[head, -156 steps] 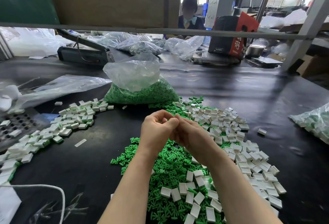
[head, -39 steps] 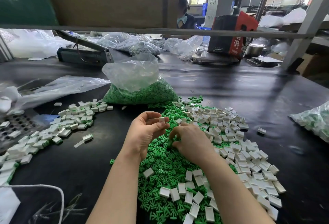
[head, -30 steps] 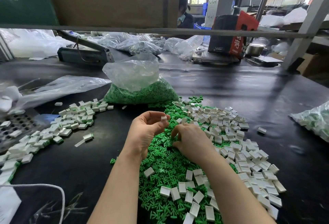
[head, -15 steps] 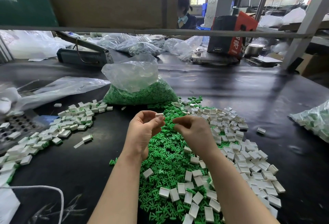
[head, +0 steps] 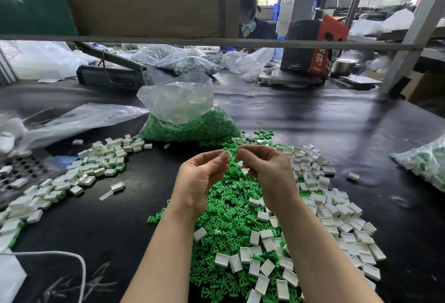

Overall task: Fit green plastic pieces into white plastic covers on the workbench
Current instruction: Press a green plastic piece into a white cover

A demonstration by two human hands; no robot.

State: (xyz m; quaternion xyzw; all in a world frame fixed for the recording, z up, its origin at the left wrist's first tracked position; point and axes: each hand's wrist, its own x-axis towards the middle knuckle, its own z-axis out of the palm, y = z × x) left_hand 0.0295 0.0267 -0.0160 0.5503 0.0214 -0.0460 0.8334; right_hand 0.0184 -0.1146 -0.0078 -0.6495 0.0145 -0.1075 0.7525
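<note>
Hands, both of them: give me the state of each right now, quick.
Left hand: pinches a white cover at its fingertips.
Right hand: fingers curled in a pinch, but what it holds, if anything, cannot be told.

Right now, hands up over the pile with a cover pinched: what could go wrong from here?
1. The left hand pinches the white cover only at its fingertips; pressing a piece in could flick it into the loose green pieces below.
2. The right hand hides what it holds, so a misaligned piece may go unnoticed.
3. Empty white covers lie mixed into the green heap; a dropped assembly could get lost among them.
</note>
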